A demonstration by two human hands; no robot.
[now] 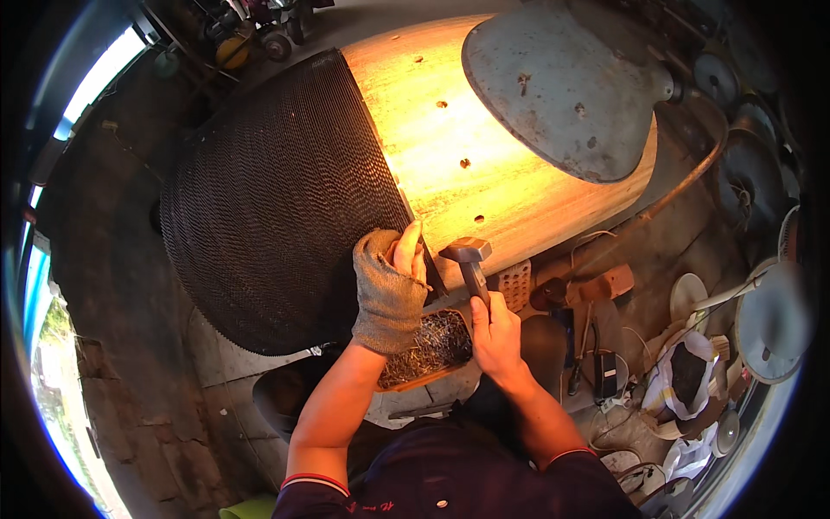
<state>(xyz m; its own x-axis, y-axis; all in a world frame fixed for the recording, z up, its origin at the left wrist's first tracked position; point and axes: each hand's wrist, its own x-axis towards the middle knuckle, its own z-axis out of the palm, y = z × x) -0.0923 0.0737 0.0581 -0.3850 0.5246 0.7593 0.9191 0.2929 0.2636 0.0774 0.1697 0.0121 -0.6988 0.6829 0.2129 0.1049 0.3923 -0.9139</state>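
Observation:
My right hand (pixel 497 341) is wrapped round the handle of a hammer (pixel 468 252), whose metal head is raised just beside the wooden drum. My left hand (pixel 391 290) wears a worn grey-brown glove with bare fingertips. Its fingers are pinched together at the edge of the dark ridged covering (pixel 285 199); whatever they hold is too small or hidden to make out. The covering wraps the left part of a large pale wooden drum (pixel 424 95), which has a row of small dark holes. Below my hands, a tray (pixel 415 381) holds many thin dark metal nails or pins.
A grey metal lampshade (pixel 562 95) hangs low over the drum and lights its wood brightly. At right lie a perforated block (pixel 515 285), a reddish-brown block (pixel 607 283), a white sack (pixel 683 372) and several round discs. A small wheel (pixel 276 47) shows at the back.

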